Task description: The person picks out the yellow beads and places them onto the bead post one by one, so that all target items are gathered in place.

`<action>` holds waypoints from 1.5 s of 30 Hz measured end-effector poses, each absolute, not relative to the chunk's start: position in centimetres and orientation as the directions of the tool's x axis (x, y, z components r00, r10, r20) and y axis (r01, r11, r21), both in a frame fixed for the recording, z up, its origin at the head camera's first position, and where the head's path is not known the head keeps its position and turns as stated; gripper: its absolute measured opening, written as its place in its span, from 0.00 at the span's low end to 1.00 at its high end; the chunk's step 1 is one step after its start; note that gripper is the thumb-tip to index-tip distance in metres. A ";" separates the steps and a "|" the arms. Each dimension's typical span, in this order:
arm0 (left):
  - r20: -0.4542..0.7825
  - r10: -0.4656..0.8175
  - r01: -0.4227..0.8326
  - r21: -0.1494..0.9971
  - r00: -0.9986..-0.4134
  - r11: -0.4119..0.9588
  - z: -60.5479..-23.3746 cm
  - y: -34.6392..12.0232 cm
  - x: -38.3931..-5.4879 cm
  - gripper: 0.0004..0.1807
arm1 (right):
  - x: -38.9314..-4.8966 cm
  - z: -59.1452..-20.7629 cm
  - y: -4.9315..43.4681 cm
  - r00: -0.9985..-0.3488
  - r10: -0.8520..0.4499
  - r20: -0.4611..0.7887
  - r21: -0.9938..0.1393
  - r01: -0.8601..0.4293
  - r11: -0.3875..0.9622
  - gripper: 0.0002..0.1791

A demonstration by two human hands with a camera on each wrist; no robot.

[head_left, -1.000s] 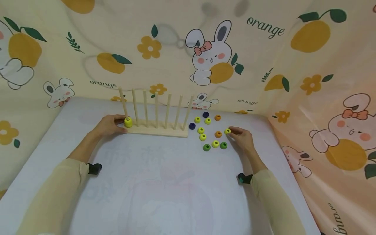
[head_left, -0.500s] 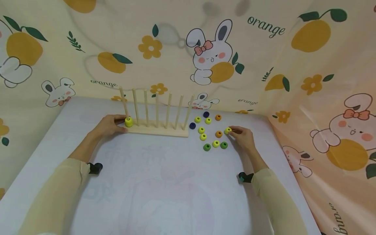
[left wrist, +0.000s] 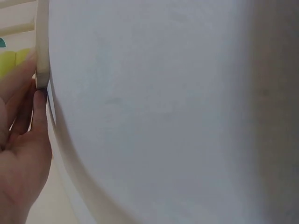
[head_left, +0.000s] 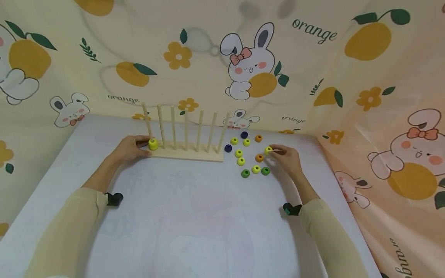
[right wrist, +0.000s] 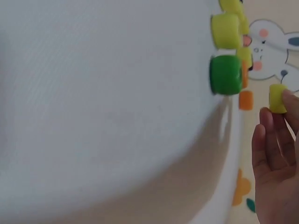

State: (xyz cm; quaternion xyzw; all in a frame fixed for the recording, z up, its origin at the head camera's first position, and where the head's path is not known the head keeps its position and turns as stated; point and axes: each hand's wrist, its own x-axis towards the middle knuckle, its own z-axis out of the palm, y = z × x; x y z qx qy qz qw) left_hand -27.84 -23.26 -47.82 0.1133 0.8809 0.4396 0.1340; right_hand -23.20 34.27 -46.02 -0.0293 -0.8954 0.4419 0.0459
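My left hand grips the left end of a wooden peg rack, which has a flat base and several upright pegs. In the left wrist view, thumb and fingers meet at the end of the base. Yellow beads sit stacked at the bottom of the leftmost peg; the other pegs are bare. Over on the right, my right hand pinches a yellow bead between thumb and fingertips. The right wrist view shows this bead held above the tabletop, the other fingers partly extended.
Loose beads lie right of the rack: several yellow ones, two green, two orange and two dark blue. The white tabletop meets a printed cloth backdrop at the back and sides.
The right hand has raised the yellow bead slightly, up and away from its spot beside the orange bead. The left hand stays at the rack's end.
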 end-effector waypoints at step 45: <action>-0.063 0.319 0.130 0.826 -0.946 0.549 -48.0 -22.8 -27.7 0.36 | -25.9 -33.9 25.4 -0.954 -0.192 0.231 -0.745 -0.300 0.596 0.18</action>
